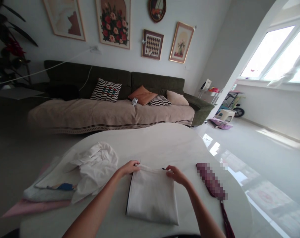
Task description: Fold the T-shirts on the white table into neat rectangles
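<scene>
Head view: folded white cloth [152,195] pinched at both far corners

It lies near six o'clock on the white table [159,138]. The left hand [129,168] pinches its eleven-o'clock corner, the right hand [177,174] its one-o'clock corner, both grips closed on fabric. It looks light, soft and floppy, hardly fragile; layers could slide apart, so those corners, every layer together, seem the best hold.

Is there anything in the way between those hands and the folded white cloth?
Nothing visible: the left hand and right hand both touch the folded white cloth at its far edge. The crumpled white cloth lies apart to its left, and the dark red item to its right.
</scene>
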The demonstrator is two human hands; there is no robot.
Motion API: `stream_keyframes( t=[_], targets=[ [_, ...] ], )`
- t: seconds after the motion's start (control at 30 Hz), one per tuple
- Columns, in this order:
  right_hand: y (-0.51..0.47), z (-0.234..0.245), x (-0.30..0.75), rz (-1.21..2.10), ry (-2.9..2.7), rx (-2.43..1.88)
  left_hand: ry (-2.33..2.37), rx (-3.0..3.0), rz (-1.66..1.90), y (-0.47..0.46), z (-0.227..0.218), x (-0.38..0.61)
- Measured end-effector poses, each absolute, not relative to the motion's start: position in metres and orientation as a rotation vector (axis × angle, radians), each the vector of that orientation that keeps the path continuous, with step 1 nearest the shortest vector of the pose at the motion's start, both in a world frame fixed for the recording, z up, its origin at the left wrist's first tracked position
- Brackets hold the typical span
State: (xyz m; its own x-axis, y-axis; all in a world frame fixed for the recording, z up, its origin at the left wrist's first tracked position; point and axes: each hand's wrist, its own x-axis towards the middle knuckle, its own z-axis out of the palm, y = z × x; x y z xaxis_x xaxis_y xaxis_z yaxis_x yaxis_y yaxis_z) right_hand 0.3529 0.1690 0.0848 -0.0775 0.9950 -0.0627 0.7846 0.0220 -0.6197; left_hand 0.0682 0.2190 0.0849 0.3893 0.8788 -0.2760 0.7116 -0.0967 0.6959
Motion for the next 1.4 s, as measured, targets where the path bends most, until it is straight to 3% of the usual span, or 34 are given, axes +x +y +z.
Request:
stream_keyframes(
  t=[0.33,0.47,0.67,0.77,0.97,1.07,1.17,1.27,1.4],
  targets=[
    [0.187,0.076,0.336,0.613,-1.961,-1.969,1.572,1.946,0.244,0.230,0.079,0.085],
    [0.178,0.124,0.342,0.502,-1.970,-1.881,1.418,1.949,0.325,0.236,0.116,0.074],
    [0.121,0.189,0.341,0.241,-1.916,-1.554,1.110,1.997,0.771,0.200,0.185,0.051],
    [0.082,0.163,0.326,0.112,-1.951,-1.470,1.094,2.028,0.867,0.153,0.167,0.046],
    [0.027,0.090,0.316,0.322,-2.268,-1.590,1.231,2.192,0.372,0.090,0.100,0.032],
    [0.041,0.091,0.318,0.378,-2.164,-1.632,1.325,2.224,0.501,0.107,0.104,0.045],
    [0.081,0.099,0.308,0.232,-2.041,-1.693,1.383,2.372,0.644,0.143,0.109,0.074],
    [0.120,0.089,0.290,0.119,-2.031,-1.848,1.442,2.470,0.473,0.170,0.090,0.097],
    [0.138,0.053,0.276,0.235,-2.070,-2.109,1.598,2.405,0.224,0.181,0.051,0.100]
  ],
)
